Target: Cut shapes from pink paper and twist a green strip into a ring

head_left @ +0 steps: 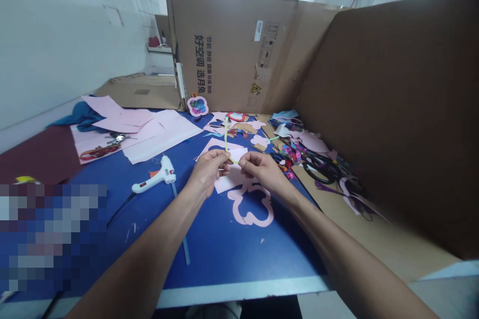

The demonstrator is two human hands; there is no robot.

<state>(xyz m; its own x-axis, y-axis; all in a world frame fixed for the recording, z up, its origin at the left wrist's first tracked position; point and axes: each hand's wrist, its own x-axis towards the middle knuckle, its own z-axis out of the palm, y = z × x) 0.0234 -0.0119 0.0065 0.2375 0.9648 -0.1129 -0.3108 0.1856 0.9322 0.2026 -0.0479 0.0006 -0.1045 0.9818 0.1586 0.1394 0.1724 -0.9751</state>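
1. A thin yellow-green strip (226, 134) is held between the two hands; one length is raised upright from the left fingers, and a short span is stretched across to the right fingers.
2. By the left hand (210, 169) the strip is pinched between thumb and fingers.
3. By the right hand (260, 165) it is pinched in a similarly narrow grip, just beside the left.
4. Below the grip, a pink paper sheet (223, 185) is laid on the blue tabletop (232, 264).
5. Nearer than the grip, a pink flower-shaped paper outline (270, 209) is placed flat.
6. Left of the grip, a white glue gun (155, 180) is laid on its side.
7. Beyond the grip, a flower-shaped ornament (197, 105) is stood near the cardboard box (232, 25).
8. Right of the grip, black-handled scissors (322, 180) are set among scraps.
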